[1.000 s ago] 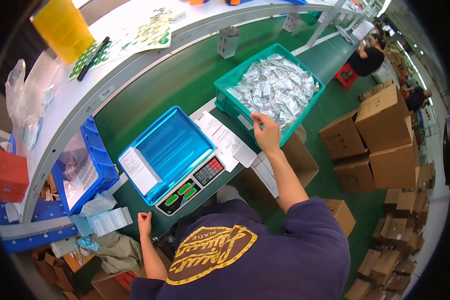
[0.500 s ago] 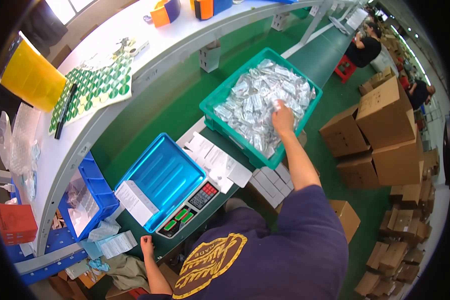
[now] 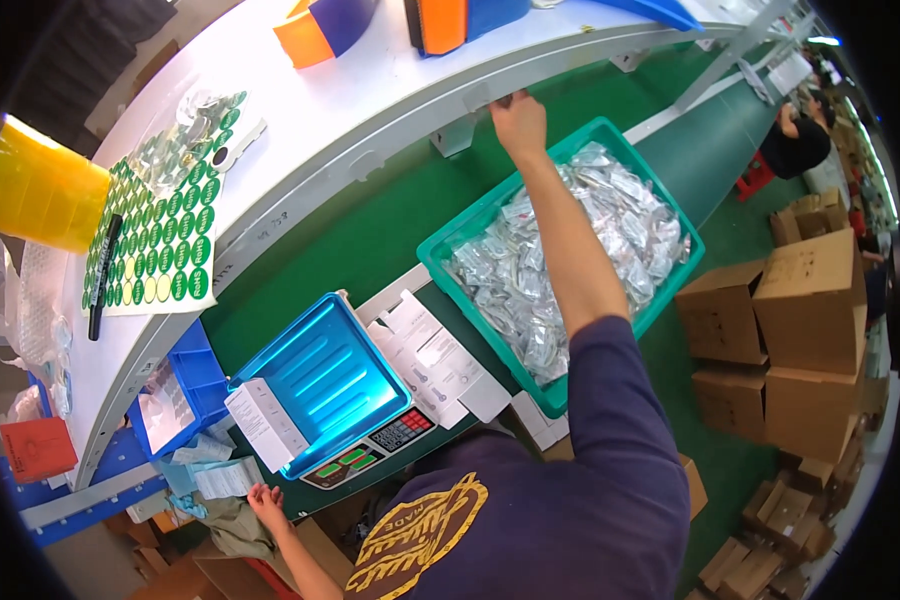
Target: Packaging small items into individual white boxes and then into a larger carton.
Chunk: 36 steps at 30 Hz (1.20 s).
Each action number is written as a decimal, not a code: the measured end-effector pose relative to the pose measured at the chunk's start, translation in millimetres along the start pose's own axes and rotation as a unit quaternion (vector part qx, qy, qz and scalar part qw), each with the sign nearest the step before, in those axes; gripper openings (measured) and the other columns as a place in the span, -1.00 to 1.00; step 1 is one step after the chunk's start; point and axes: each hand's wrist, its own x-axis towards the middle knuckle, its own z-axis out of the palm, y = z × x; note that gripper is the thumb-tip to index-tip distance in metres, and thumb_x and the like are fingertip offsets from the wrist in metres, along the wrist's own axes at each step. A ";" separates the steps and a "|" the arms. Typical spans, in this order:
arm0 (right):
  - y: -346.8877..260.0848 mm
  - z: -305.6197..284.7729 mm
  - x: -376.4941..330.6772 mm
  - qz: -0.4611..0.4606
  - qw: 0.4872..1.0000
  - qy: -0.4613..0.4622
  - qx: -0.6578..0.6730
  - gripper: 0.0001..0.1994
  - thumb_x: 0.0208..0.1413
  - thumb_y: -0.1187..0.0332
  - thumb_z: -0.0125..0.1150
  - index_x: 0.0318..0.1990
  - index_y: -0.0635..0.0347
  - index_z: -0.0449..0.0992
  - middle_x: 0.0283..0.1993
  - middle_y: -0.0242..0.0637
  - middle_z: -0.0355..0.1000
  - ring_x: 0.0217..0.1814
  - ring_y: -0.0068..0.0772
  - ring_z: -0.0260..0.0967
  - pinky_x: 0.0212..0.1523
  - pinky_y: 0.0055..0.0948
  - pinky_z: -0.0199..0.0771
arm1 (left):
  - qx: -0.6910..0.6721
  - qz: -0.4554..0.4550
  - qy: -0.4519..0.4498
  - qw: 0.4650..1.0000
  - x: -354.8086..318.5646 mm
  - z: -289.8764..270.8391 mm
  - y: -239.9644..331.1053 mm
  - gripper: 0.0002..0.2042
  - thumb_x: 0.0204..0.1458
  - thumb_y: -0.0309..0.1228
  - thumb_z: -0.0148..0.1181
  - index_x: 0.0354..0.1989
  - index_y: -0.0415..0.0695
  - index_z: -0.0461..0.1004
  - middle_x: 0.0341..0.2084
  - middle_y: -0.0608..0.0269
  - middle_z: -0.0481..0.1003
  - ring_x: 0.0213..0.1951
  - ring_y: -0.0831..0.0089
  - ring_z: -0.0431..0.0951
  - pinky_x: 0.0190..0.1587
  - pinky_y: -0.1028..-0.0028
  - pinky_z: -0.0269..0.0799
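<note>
My right hand (image 3: 520, 125) is stretched forward past the far left side of a green crate (image 3: 438, 246), at the shelf edge beside a small white box (image 3: 453, 139). Its fingers are curled, and what they hold, if anything, is hidden. The crate is heaped with small clear plastic packets (image 3: 610, 220). My left hand (image 3: 267, 503) is low at the bench's near edge, fingers apart and holding nothing. It is close to a weighing scale (image 3: 372, 450) with a blue pan (image 3: 320, 375). A white carton (image 3: 267, 424) lies across the pan's left side.
Flattened white cartons (image 3: 435, 360) lie between scale and crate. The curved white shelf (image 3: 300, 120) carries a green sticker sheet (image 3: 160, 235), a black marker (image 3: 105, 275) and a yellow container (image 3: 45, 185). Brown boxes (image 3: 805, 320) are stacked at right; a person (image 3: 800, 140) sits farther back.
My right hand has left the packets in the crate and moved forward and left to the shelf edge. My left hand has gone from closed to open, slightly lower and left. The view has shifted.
</note>
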 end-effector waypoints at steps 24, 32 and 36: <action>26.8 180.9 16.8 0.127 0.760 -0.264 0.580 -0.63 0.32 0.21 -0.08 0.22 0.08 0.31 0.21 -0.34 0.34 0.20 -0.14 0.31 0.19 -0.21 0.38 | 0.025 0.004 0.033 0.999 -87.6 13.3 16.5 -0.69 0.22 -0.45 0.01 0.13 -0.09 0.27 -0.09 0.22 0.40 -0.24 0.43 0.53 -0.18 0.46 0.47; -29.9 132.7 -20.2 -0.118 0.926 -0.224 -0.279 -0.73 0.14 0.33 0.06 -0.02 0.04 0.53 0.02 -0.25 0.49 0.04 -0.24 0.44 -0.05 -0.30 0.51 | 0.040 0.147 0.054 0.987 -87.8 30.1 60.2 -0.72 0.21 -0.49 0.02 0.09 -0.14 0.31 -0.11 0.19 0.42 -0.22 0.46 0.51 -0.16 0.50 0.45; -42.0 100.0 -53.3 -0.199 0.919 -0.159 -0.302 -0.87 0.00 0.38 0.11 -0.31 0.03 0.58 -0.15 -0.36 0.52 -0.07 -0.24 0.45 -0.20 -0.35 0.52 | 0.067 0.267 0.084 0.958 -94.4 47.2 115.3 -0.75 0.20 -0.51 0.02 0.05 -0.20 0.33 -0.11 0.18 0.41 -0.19 0.45 0.48 -0.12 0.50 0.42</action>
